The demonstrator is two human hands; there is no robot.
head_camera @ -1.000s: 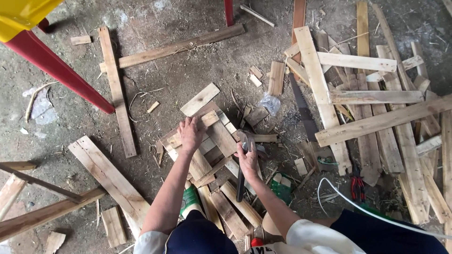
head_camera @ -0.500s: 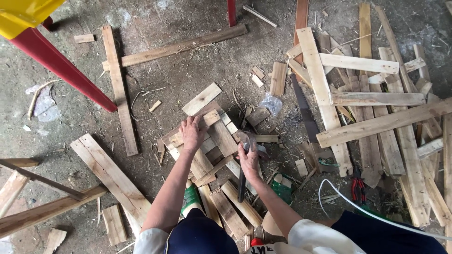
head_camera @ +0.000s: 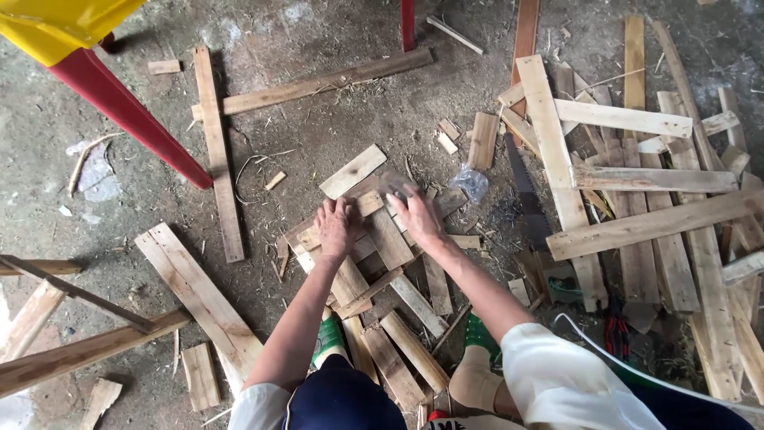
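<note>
**Wood on wood: a small slatted piece, partly laid, both hands on it**

Wood scraps everywhere, and nearest the camera the knees, with green shoes (head_camera: 328,341) planted either side of the work. Between them a fan of short slats (head_camera: 395,318) lies on the floor (head_camera: 334,119), crossing one another, some side by side, some loose at odd angles. That is the part that looks laid down; it is ragged, not squared up, so I judge the job well short of finished.

Up at the top of the pile, the left hand (head_camera: 337,228) presses flat on a slat, fingers spread, its grip open and holding nothing. The right hand (head_camera: 415,216) reaches just beyond, fingertips on a small grey block (head_camera: 393,184); whether they pinch it or only rest there, I cannot tell.

Just past the hands, one pale offcut (head_camera: 352,170) sits unused. To the right a saw (head_camera: 525,191) lies idle against a big heap of long planks (head_camera: 637,183), plenty of stock uncut. Far left, a red leg (head_camera: 127,111) under a yellow seat.
</note>
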